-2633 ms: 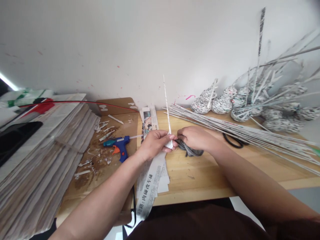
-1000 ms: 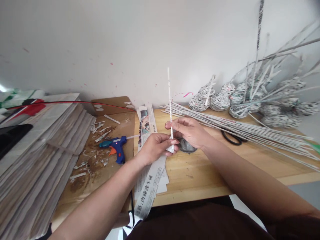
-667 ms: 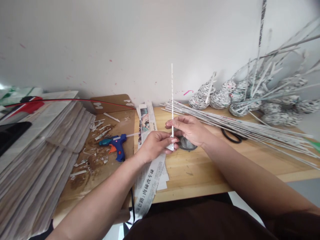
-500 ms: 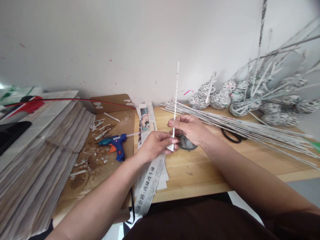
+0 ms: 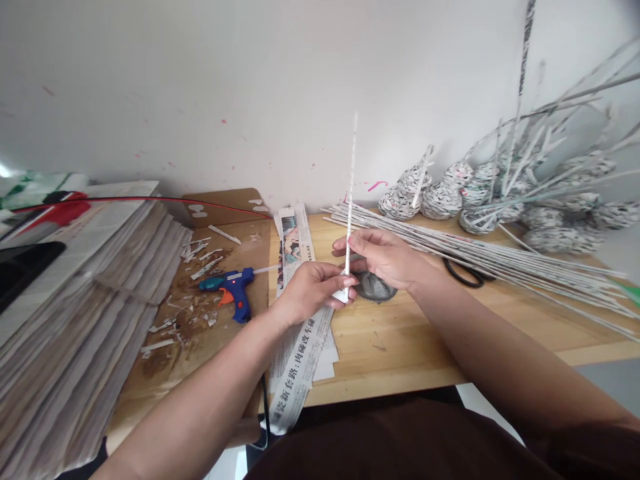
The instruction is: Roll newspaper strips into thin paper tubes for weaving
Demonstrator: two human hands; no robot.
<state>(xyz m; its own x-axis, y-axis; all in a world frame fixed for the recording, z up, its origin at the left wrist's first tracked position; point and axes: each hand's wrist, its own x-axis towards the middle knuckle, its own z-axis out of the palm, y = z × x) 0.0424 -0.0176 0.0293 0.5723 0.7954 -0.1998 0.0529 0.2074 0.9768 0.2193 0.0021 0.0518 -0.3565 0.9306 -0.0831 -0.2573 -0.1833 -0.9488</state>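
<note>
A thin rolled newspaper tube (image 5: 351,180) stands nearly upright in front of me. My left hand (image 5: 317,290) pinches its lower end, where a white fold of paper shows between thumb and fingers. Around the tube just above, my right hand (image 5: 377,257) has its thumb and fingertips loosely closed. From beneath my left hand a printed newspaper strip (image 5: 295,380) slants down over the table's front edge. Beyond that hand lie more newspaper strips (image 5: 295,240). A round grey object (image 5: 376,288) sits under my right hand, partly covered by it.
A blue glue gun (image 5: 240,290) lies on cardboard with paper scraps. At left rises a tall stack of newspaper (image 5: 125,293). Many paper tubes (image 5: 480,260) lie at right, near black scissor-like handles (image 5: 465,273). Woven paper shapes (image 5: 443,197) line the wall.
The tube's tip has risen slightly. The printed strip has slid up toward my left hand. My right thumb and fingers have shifted a little around the tube.
</note>
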